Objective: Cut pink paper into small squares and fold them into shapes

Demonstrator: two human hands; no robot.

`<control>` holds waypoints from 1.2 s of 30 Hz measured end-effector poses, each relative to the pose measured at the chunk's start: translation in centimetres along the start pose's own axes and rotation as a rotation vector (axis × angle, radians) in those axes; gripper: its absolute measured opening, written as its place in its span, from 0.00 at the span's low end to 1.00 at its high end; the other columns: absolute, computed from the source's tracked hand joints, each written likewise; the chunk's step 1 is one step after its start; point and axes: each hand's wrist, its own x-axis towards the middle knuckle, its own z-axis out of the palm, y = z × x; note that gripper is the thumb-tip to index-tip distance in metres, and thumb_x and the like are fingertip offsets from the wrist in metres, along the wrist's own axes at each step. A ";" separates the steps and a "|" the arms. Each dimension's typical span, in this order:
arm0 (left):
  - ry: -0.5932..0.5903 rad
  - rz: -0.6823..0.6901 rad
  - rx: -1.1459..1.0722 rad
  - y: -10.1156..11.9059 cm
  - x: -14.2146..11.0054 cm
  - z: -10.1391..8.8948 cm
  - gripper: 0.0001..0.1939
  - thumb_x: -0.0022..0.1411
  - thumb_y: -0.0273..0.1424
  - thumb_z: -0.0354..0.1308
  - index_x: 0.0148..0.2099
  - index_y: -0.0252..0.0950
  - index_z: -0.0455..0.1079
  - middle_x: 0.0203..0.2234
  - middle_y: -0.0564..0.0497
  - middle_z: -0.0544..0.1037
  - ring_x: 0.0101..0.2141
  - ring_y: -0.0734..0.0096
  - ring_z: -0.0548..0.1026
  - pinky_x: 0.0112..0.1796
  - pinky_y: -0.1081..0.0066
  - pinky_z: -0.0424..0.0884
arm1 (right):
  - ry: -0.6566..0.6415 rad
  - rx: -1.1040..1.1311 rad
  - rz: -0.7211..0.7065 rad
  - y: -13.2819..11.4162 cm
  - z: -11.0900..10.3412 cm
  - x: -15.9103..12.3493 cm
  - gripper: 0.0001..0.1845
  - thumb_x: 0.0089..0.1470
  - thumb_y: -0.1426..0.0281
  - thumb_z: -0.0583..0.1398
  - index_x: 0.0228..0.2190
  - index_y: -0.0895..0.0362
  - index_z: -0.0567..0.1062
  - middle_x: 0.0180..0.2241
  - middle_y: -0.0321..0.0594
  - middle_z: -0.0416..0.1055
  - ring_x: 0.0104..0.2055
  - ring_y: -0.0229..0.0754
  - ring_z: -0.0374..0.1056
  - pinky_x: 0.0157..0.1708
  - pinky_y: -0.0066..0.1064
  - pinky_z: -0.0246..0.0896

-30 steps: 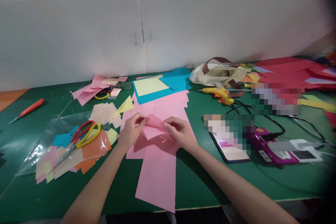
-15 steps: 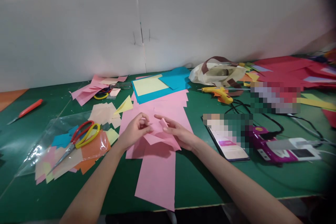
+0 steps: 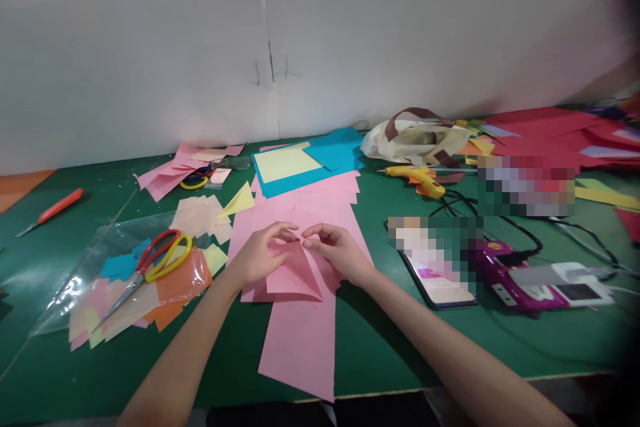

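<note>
R hand (image 3: 341, 255) pinches far tip of folded pink paper piece (image 3: 295, 277), over flat pink paper sheets (image 3: 303, 347), mid green table (image 3: 373, 350); L hand (image 3: 261, 253) curls at its left, can't tell if gripping. Best: align edges b4 pressing crease.

We log matt, smooth paper for the folded pink sheet (image 3: 295, 275). Bag (image 3: 63, 303) looks glossy clear plastic, scissor blades (image 3: 119, 301) shiny metal, glue gun (image 3: 423, 181) plastic. We tag the worktop (image 3: 230, 360) smooth, faintly shiny.
</note>
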 end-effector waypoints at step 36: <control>0.109 -0.156 0.028 -0.8 0.0 1.5 0.12 0.56 0.38 0.57 0.41 0.40 0.72 0.39 0.48 0.77 0.41 0.61 0.74 0.42 0.64 0.71 | 0.295 -0.188 -0.067 0.2 -0.1 0.0 0.11 0.44 0.61 0.64 0.26 0.57 0.77 0.32 0.41 0.74 0.31 0.39 0.68 0.32 0.31 0.62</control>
